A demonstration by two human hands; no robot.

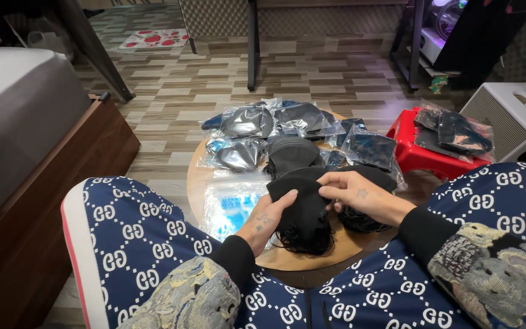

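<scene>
Black fabric piece, soft and folded, with a fringe of thin black loops hanging at its lower edge, held over the near edge of the round wooden table, between my knees. My left hand grips its left side, fingers closed over the upper edge. My right hand pinches its upper right part, fingers closed narrow on the cloth. Just right of the piece, partly under my right hand, lies a second dark heap with similar loops. Left of the piece, a flat clear plastic bag with a blue insert lies on the table. Behind it, a stack of black pieces stands unwrapped, with several sealed clear bags of dark pieces spread across the far half of the table. To the right, well apart, a red plastic stool carries more bagged dark pieces; a white box with a grille stands beyond it. A bed with a wooden frame runs along the left, on patterned floor.
</scene>
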